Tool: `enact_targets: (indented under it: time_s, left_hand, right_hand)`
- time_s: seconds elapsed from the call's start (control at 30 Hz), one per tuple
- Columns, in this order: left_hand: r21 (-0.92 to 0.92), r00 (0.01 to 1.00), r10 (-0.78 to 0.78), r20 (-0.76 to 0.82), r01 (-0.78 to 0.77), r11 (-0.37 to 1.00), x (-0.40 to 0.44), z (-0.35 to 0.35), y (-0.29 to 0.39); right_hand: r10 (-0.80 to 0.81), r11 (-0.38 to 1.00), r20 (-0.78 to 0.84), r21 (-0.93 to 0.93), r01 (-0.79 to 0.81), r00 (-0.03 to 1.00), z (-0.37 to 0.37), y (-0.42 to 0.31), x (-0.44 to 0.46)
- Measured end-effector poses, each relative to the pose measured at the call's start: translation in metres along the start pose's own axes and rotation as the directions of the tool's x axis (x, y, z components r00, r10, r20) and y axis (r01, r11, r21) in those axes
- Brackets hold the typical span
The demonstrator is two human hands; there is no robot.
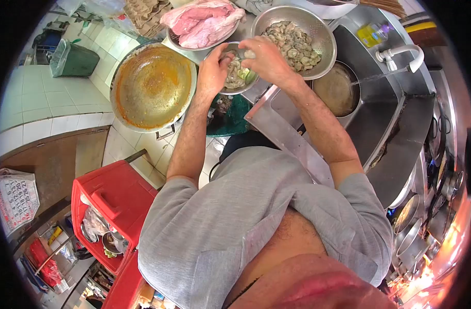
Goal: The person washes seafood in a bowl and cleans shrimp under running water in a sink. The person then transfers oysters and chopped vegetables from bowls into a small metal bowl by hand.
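Observation:
My left hand [212, 73] is over the left side of a small metal bowl [239, 91], its fingers curled inward. Above the bowl's right side, my right hand [267, 59] has its fingers bent together, with a small pale bit at the tips. What either hand holds is too small to make out. Wet, greyish pieces of shellfish meat [235, 77] and something green lie in the bowl. Just behind my right hand stands a metal colander [328, 46] with many similar grey-brown pieces [295, 45].
Large pink raw meat [204, 23] fills a bowl behind. A wide, oily pan [153, 85] sits left. On the right, a running tap [402, 55] feeds a pot [338, 90] in the sink [371, 77]. Flames [425, 280] burn lower right; a red cabinet [117, 190] is lower left.

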State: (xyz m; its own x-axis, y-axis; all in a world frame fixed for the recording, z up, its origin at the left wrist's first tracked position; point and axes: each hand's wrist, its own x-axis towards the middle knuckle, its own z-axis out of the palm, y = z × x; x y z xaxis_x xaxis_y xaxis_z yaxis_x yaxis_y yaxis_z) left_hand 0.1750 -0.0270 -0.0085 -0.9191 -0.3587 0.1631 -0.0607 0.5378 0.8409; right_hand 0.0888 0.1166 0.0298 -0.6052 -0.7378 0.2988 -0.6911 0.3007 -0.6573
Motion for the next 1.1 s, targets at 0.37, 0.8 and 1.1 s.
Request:
enact_targets:
  time_s: [0.37,0.8,1.1]
  left_hand:
    - [-0.156,0.994,0.103,-0.034,-0.107,0.982,0.001,0.011,-0.012]
    - [0.114,0.883,0.470,-0.022,-0.465,0.878,0.033,0.016,0.034]
    - [0.346,0.692,0.525,0.496,-0.712,0.611,0.105,0.064,0.049]
  right_hand:
    - [-0.168,0.986,-0.127,-0.009,0.168,0.978,-0.001,0.005,0.003]
    - [0.194,0.882,0.169,-0.461,-0.097,0.966,-0.044,0.096,-0.017]
    - [0.454,0.890,0.007,0.033,-0.454,0.891,-0.089,0.090,-0.024]
